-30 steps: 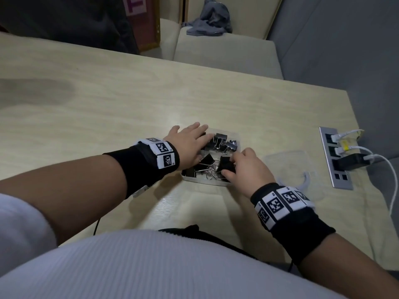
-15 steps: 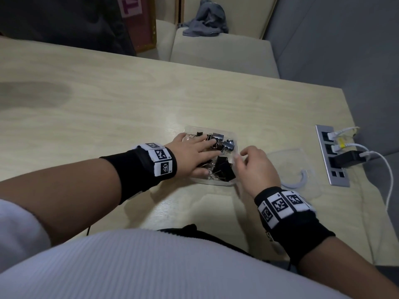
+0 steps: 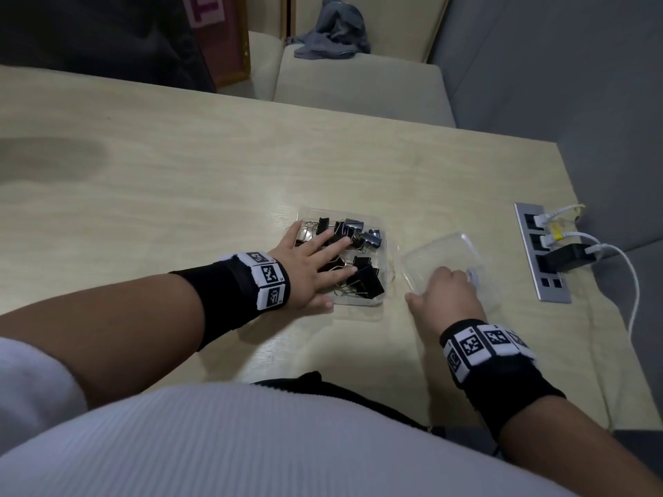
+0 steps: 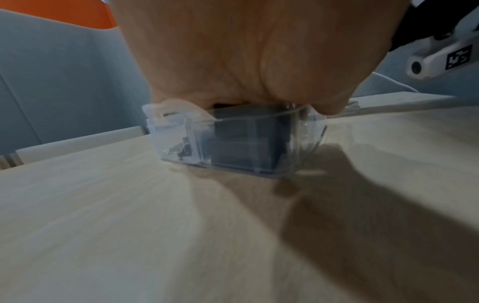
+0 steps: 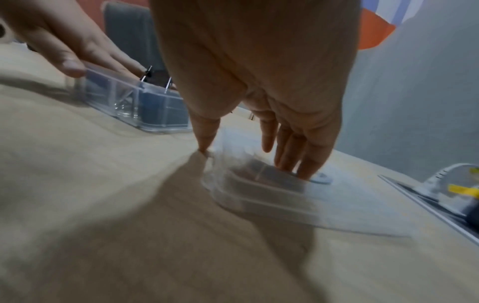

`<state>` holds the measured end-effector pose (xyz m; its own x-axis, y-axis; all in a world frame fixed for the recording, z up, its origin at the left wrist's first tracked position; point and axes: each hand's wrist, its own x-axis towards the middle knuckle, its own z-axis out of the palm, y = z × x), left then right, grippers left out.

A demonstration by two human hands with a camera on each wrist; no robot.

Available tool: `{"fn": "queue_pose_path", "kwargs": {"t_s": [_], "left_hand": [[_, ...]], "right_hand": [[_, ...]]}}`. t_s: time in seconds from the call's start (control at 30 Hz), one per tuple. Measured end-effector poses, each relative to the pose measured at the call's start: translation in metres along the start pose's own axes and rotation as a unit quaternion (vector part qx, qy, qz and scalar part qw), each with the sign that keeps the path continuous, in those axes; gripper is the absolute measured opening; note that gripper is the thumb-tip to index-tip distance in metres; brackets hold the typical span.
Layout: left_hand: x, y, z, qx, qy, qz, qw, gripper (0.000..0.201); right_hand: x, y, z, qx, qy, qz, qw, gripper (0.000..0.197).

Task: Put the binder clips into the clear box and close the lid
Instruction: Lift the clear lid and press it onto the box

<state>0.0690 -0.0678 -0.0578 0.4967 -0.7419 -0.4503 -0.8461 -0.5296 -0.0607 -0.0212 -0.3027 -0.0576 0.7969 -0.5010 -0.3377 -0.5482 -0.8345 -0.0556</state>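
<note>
On the table point(image 3: 179, 174), the left hand point(image 3: 308, 267) lay flat, fingers straight, pressing the binder clips point(image 3: 362, 281) down in the clear box point(image 3: 389, 245). Just right of it, the right hand point(image 3: 445, 295) rested extended fingers on the lid point(image 3: 441, 252), thumb at its near-left edge.

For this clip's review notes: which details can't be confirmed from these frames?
- Clip count: the left hand covers part of the binder clips in the head view.
- Left fingers: the palm hides them in the left wrist view.
- Right hand's hold on the lid: motion blur in the right wrist view; knuckles hide the fingertips in the head view.
</note>
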Motion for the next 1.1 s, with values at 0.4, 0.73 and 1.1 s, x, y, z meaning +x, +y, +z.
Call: {"fn": "queue_pose_path", "kwargs": {"t_s": [0.4,0.73,1.1], "left_hand": [[-0.005,-0.004,0.004,-0.017,0.038,0.005,0.999,0.072],[-0.003,0.0,0.006,-0.037,0.048,0.029,0.998,0.066],[-0.001,0.013,-0.027,-0.076,0.197,0.08,0.974,0.031]], "right_hand": [[0.025,0.025,-0.001,0.169,0.001,0.211,0.963,0.075],[0.033,0.022,0.001,0.172,0.019,0.214,0.961,0.05],[0.033,0.019,0.003,0.183,0.009,0.2,0.962,0.049]]}}
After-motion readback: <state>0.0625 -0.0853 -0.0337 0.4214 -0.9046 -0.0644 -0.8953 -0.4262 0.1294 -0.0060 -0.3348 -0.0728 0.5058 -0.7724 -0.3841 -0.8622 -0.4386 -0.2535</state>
